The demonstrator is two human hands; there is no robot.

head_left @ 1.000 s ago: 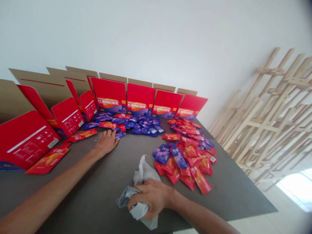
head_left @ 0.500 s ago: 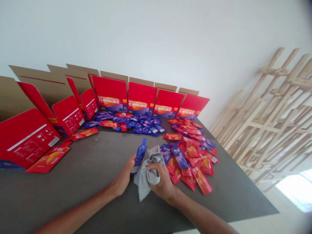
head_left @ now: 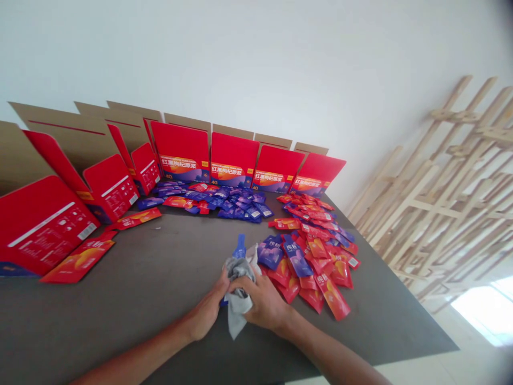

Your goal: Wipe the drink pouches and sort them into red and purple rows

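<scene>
Near the middle of the dark table point(head_left: 132, 299), my left hand point(head_left: 206, 313) grips a blue pouch point(head_left: 239, 247) by its side. The narrow spouted end of the pouch points away from me. My right hand point(head_left: 264, 302) is closed around a crumpled grey cloth point(head_left: 239, 307), pressed over the front of the pouch. Most of the pouch is hidden behind the cloth and fingers. Just right of my right hand lies a loose pile of red pouches point(head_left: 332, 297) with some purple pouches point(head_left: 296, 255) among them.
Open red cartons point(head_left: 181, 144) line the back and the left side point(head_left: 44, 224) of the table. Blue and red pouches point(head_left: 240, 203) are heaped before the back cartons. Two red pouches point(head_left: 82, 261) lie at the left. Wooden frames point(head_left: 436, 203) lean at the right wall.
My right hand has moved left with the cloth, which now covers most of the blue pouch. My left hand still holds the pouch, at nearly the same place.
</scene>
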